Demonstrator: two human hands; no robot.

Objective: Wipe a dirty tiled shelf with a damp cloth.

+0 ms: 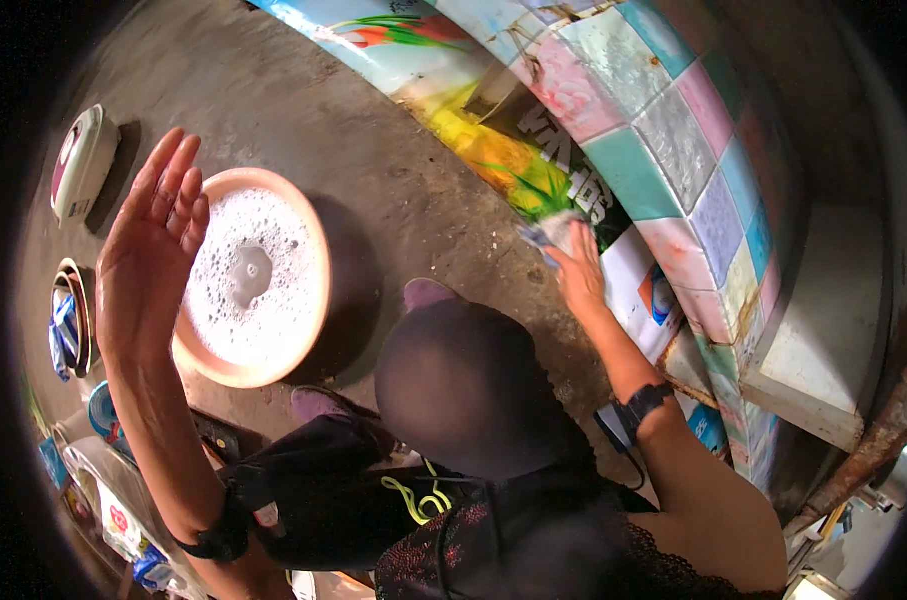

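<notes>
My left hand (152,255) is raised beside and partly in front of a peach-coloured basin (321,290), its fingers stretched out and nothing in it. White suds (274,335) cover the water in the basin, with a bare patch of liquid in the middle. Over on the right, my right hand (582,270) presses a greyish-white cloth (557,232) against a colourful printed panel (509,165). That panel runs along the floor under a checkered tiled edge (634,170). The cloth is somewhat blurred and partly under my fingers.
A pale oval container (87,165) and a round container (86,310) with a blue-and-white packet stand on the grey floor (364,150) at the far left. Plastic bags (114,500) lie at lower left. A white ledge (824,330) juts out at the right, near a rusty pipe (864,450).
</notes>
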